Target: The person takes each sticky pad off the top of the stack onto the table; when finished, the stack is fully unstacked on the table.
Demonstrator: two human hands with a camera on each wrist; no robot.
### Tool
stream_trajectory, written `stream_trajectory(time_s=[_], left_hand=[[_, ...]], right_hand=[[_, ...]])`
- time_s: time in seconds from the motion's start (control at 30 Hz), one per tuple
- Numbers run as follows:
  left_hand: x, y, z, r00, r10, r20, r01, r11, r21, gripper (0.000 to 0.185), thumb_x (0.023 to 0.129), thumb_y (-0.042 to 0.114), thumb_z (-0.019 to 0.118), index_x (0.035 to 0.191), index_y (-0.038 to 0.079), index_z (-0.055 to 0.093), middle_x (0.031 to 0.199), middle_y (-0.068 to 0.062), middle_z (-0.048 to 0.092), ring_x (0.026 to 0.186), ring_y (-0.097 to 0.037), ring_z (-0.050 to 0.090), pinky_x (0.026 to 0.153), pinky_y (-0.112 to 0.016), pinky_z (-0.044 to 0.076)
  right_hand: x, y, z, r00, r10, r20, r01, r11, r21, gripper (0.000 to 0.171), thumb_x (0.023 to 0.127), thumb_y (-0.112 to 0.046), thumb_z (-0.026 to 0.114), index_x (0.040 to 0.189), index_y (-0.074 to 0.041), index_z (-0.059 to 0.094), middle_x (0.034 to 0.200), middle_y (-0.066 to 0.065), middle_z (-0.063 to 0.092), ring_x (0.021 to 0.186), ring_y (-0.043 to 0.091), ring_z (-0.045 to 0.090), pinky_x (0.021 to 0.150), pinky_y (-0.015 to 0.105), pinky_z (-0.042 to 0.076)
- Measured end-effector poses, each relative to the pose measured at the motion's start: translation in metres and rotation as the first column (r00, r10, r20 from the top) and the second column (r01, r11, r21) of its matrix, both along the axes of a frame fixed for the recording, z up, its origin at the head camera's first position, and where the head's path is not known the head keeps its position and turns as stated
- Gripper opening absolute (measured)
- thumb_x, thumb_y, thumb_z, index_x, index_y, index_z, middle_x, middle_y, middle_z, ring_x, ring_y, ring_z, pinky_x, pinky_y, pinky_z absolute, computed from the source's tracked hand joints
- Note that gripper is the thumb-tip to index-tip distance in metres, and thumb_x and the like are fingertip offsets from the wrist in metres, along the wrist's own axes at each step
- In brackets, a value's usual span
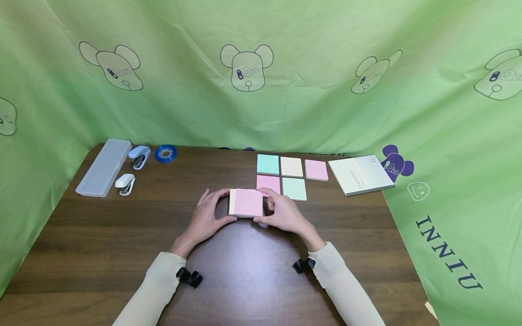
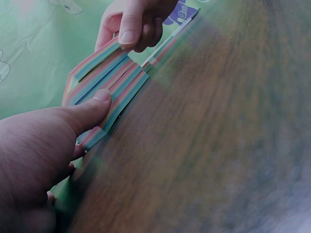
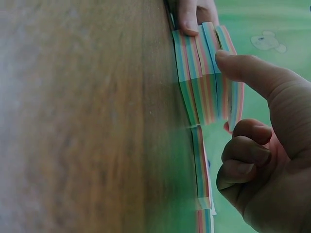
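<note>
Pinching from both sides, the left hand [image 1: 208,217] and right hand [image 1: 283,213] are gripping a stack of sticky-note pads [image 1: 246,202] at mid-table; being light and prone to sliding apart, it is probably best squeezed at its edges. Five loose pads [image 1: 291,166] are lying beyond, plus two staplers [image 1: 139,156].

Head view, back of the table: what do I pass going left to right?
Clear case → blue stapler → blue tape roll → mint pad → cream pad → pink pad → notebook.
</note>
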State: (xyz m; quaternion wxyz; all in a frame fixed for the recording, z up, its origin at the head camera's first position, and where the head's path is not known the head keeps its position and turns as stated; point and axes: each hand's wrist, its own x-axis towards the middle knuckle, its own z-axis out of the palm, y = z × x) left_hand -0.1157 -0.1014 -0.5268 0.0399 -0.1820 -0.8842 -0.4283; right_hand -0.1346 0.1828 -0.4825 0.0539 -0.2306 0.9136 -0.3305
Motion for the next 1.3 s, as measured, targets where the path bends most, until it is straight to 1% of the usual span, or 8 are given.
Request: stream_trajectory(time_s=[0.07, 0.17, 0.3, 0.53, 0.77, 0.93, 1.17, 1.3], left_hand=[[0.000, -0.001, 0.000, 1.000, 0.002, 0.005, -0.002, 1.000, -0.002, 0.086, 0.088, 0.023, 0.098, 0.158, 0.004, 0.053, 0.154, -0.016, 0.064, 0.149, -0.037, 0.055, 0.139, -0.058, 0.012], [0.000, -0.001, 0.001, 1.000, 0.001, 0.023, -0.001, 1.000, -0.004, 0.086, 0.089, 0.025, 0.097, 0.159, 0.005, 0.052, 0.156, -0.015, 0.064, 0.150, -0.036, 0.054, 0.140, -0.056, 0.011], [0.000, -0.001, 0.001, 0.999, 0.001, 0.037, -0.001, 1.000, -0.008, 0.086, 0.089, 0.027, 0.096, 0.160, 0.005, 0.052, 0.157, -0.015, 0.063, 0.151, -0.035, 0.053, 0.140, -0.054, 0.010], [-0.001, -0.001, 0.001, 0.999, 0.004, 0.045, -0.003, 1.000, -0.016, 0.087, 0.089, 0.028, 0.097, 0.160, 0.005, 0.051, 0.157, -0.015, 0.062, 0.152, -0.035, 0.053, 0.140, -0.054, 0.010], [-0.001, -0.001, 0.001, 0.999, 0.002, 0.053, -0.002, 1.000, -0.011, 0.088, 0.089, 0.028, 0.097, 0.161, 0.005, 0.051, 0.158, -0.015, 0.062, 0.152, -0.035, 0.053, 0.140, -0.053, 0.010], [-0.001, -0.001, 0.000, 0.999, -0.006, 0.047, 0.006, 1.000, 0.001, 0.088, 0.089, 0.028, 0.097, 0.161, 0.006, 0.051, 0.158, -0.014, 0.062, 0.152, -0.035, 0.053, 0.140, -0.053, 0.010], [0.000, -0.001, -0.001, 1.000, -0.013, -0.003, 0.013, 1.000, 0.011, 0.088, 0.087, 0.024, 0.098, 0.159, 0.004, 0.052, 0.156, -0.016, 0.064, 0.149, -0.037, 0.055, 0.139, -0.057, 0.013], [-0.001, -0.001, -0.001, 1.000, -0.012, 0.012, 0.012, 1.000, 0.013, 0.088, 0.087, 0.024, 0.098, 0.159, 0.005, 0.053, 0.156, -0.015, 0.064, 0.150, -0.036, 0.055, 0.140, -0.055, 0.012]], right_hand=[[0.000, 0.000, 0.002, 1.000, -0.008, 0.010, 0.008, 1.000, 0.020, 0.082, 0.082, -0.034, 0.099, 0.152, -0.012, 0.061, 0.074, -0.011, 0.039, 0.067, 0.005, 0.030, 0.070, 0.030, 0.032], [0.000, 0.001, 0.002, 1.000, -0.012, 0.018, 0.012, 1.000, 0.021, 0.081, 0.081, -0.033, 0.099, 0.151, -0.014, 0.062, 0.073, -0.012, 0.036, 0.067, 0.005, 0.027, 0.070, 0.030, 0.030], [-0.002, 0.005, -0.001, 0.999, -0.005, 0.037, 0.007, 0.999, -0.032, 0.079, 0.080, -0.028, 0.100, 0.148, -0.013, 0.064, 0.073, -0.012, 0.033, 0.068, 0.004, 0.025, 0.067, 0.027, 0.028], [-0.002, 0.015, -0.002, 0.997, 0.012, 0.071, -0.003, 0.992, -0.125, 0.077, 0.080, -0.021, 0.101, 0.146, -0.010, 0.065, 0.077, -0.010, 0.035, 0.071, 0.003, 0.030, 0.070, 0.027, 0.032], [-0.002, 0.030, -0.002, 0.997, 0.020, 0.074, -0.008, 0.988, -0.156, 0.075, 0.080, -0.016, 0.100, 0.146, -0.009, 0.064, 0.077, -0.010, 0.032, 0.071, 0.005, 0.030, 0.072, 0.027, 0.033], [-0.002, 0.044, -0.002, 0.998, 0.013, 0.059, -0.002, 0.985, -0.174, 0.077, 0.080, -0.014, 0.100, 0.147, -0.009, 0.063, 0.078, -0.011, 0.031, 0.073, 0.005, 0.032, 0.074, 0.027, 0.035], [-0.004, 0.064, -0.002, 0.998, -0.011, 0.060, 0.022, 0.982, -0.187, 0.078, 0.080, -0.011, 0.101, 0.149, -0.013, 0.063, 0.077, -0.011, 0.029, 0.072, 0.006, 0.030, 0.074, 0.028, 0.034], [-0.005, 0.075, 0.000, 0.997, -0.026, 0.067, 0.038, 0.981, -0.188, 0.076, 0.080, -0.012, 0.101, 0.147, -0.016, 0.065, 0.077, -0.009, 0.029, 0.072, 0.006, 0.030, 0.073, 0.028, 0.032]])
